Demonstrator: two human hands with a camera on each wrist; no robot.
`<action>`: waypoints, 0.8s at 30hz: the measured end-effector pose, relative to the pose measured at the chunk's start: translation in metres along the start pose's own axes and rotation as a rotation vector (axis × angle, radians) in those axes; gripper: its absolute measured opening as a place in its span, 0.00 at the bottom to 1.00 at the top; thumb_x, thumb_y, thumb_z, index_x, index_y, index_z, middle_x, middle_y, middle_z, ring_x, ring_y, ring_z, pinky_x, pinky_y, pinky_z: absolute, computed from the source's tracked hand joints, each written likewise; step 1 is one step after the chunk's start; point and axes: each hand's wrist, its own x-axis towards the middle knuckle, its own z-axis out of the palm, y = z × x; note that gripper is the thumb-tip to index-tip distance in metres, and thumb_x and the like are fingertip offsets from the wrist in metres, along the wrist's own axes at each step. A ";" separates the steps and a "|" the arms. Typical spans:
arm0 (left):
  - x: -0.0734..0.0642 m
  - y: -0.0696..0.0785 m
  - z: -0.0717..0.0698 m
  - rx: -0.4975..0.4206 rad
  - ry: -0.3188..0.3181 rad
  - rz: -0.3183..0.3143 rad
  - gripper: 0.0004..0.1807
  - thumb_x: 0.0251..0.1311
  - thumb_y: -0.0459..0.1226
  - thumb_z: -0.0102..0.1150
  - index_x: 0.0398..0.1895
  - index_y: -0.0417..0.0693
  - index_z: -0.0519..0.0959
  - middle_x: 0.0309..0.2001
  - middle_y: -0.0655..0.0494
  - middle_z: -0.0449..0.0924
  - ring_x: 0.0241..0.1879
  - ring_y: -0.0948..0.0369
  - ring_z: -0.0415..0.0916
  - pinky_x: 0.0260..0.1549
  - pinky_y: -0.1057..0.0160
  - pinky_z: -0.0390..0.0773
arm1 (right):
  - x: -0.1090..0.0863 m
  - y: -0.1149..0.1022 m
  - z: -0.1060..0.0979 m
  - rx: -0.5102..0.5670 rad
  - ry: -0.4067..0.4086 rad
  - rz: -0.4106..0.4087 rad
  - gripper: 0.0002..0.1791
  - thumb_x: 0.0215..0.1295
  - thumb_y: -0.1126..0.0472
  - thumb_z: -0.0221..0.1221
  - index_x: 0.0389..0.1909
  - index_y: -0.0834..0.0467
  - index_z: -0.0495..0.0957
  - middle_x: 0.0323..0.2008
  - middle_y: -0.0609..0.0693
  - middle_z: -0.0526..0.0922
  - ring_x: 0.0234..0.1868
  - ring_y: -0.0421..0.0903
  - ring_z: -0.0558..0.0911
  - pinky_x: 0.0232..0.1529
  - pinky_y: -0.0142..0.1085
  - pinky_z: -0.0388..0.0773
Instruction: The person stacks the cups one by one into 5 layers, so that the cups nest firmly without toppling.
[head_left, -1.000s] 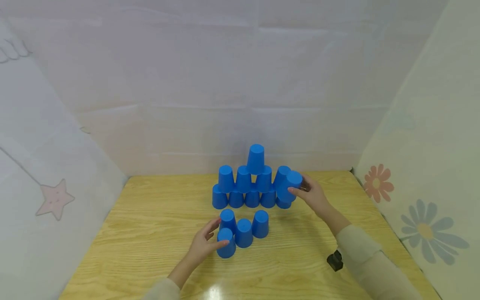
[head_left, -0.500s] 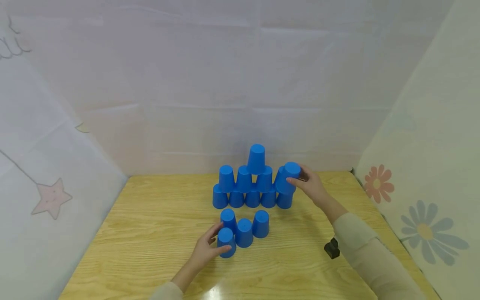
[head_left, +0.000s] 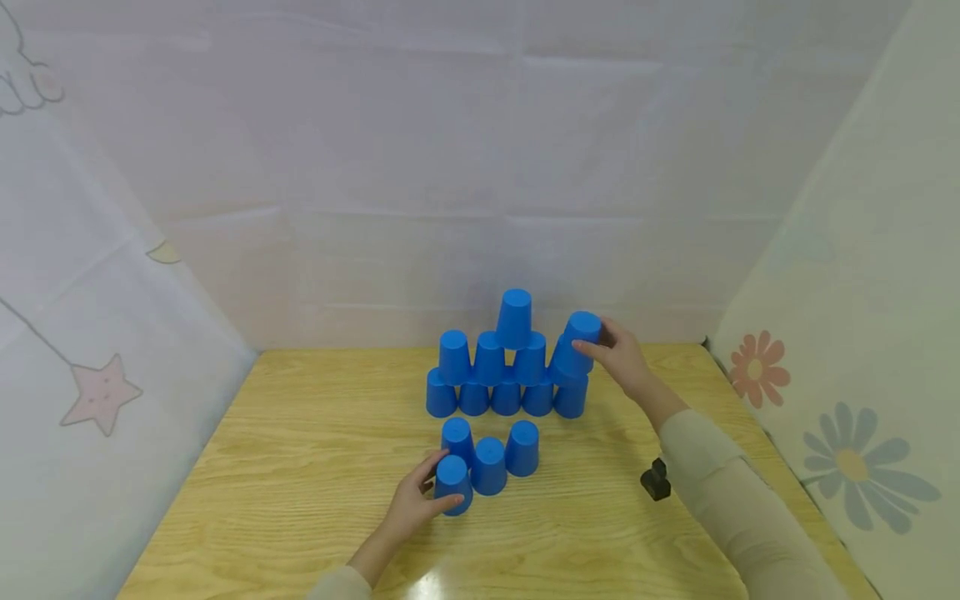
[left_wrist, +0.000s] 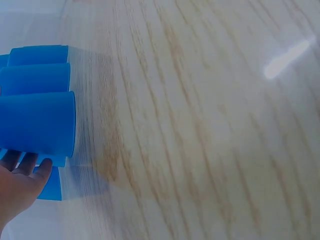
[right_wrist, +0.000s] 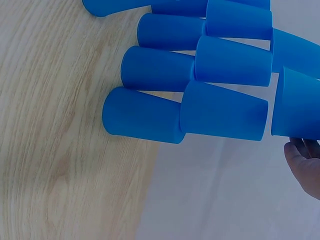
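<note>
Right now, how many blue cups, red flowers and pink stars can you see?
Blue cups: 15 (10 in the stack, 1 in the right hand, 4 in front)
Red flower on the wall: 1
Pink star on the wall: 1
Total: 17

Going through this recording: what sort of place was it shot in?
Probably a small, screened-off indoor recording area. A wood-grain table stands before a pale, creased backdrop, and sheets printed with a star and flowers flank it on both sides.
</note>
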 end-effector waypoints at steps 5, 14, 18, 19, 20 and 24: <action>-0.005 0.020 0.000 -0.017 -0.010 -0.014 0.34 0.46 0.34 0.63 0.58 0.36 0.61 0.57 0.35 0.59 0.54 0.38 0.57 0.46 0.41 0.61 | 0.007 -0.004 0.001 -0.008 0.014 0.020 0.35 0.53 0.50 0.59 0.59 0.60 0.59 0.53 0.59 0.66 0.54 0.55 0.65 0.52 0.48 0.63; -0.005 -0.002 0.009 -0.037 0.046 0.013 0.30 0.46 0.34 0.63 0.55 0.38 0.65 0.54 0.40 0.65 0.53 0.44 0.62 0.46 0.45 0.64 | 0.019 -0.008 0.003 -0.033 0.041 0.058 0.35 0.54 0.51 0.58 0.60 0.60 0.58 0.54 0.60 0.65 0.54 0.56 0.64 0.52 0.49 0.62; -0.007 0.001 0.010 -0.042 0.046 0.008 0.30 0.46 0.34 0.63 0.54 0.38 0.66 0.53 0.40 0.65 0.52 0.44 0.62 0.46 0.47 0.66 | 0.024 -0.009 0.004 -0.023 0.052 0.080 0.35 0.54 0.51 0.58 0.60 0.61 0.58 0.54 0.60 0.65 0.54 0.56 0.64 0.52 0.49 0.62; -0.008 0.001 0.010 -0.046 0.045 0.007 0.30 0.46 0.34 0.63 0.55 0.38 0.65 0.54 0.40 0.65 0.52 0.44 0.62 0.46 0.48 0.66 | 0.025 -0.010 0.004 -0.017 0.052 0.078 0.35 0.54 0.51 0.58 0.60 0.61 0.58 0.53 0.60 0.66 0.54 0.56 0.64 0.52 0.49 0.62; -0.008 0.002 0.009 -0.048 0.044 0.005 0.30 0.46 0.34 0.63 0.55 0.38 0.65 0.54 0.39 0.65 0.52 0.44 0.62 0.45 0.48 0.66 | 0.026 -0.010 0.005 -0.010 0.052 0.076 0.35 0.54 0.51 0.58 0.59 0.61 0.58 0.53 0.60 0.66 0.54 0.56 0.64 0.52 0.49 0.62; -0.009 0.005 0.008 -0.058 0.041 -0.006 0.30 0.46 0.34 0.63 0.55 0.37 0.65 0.54 0.39 0.64 0.52 0.44 0.61 0.45 0.48 0.67 | 0.029 -0.013 0.007 0.005 0.064 0.070 0.35 0.53 0.51 0.58 0.59 0.61 0.58 0.53 0.60 0.66 0.54 0.55 0.64 0.52 0.48 0.62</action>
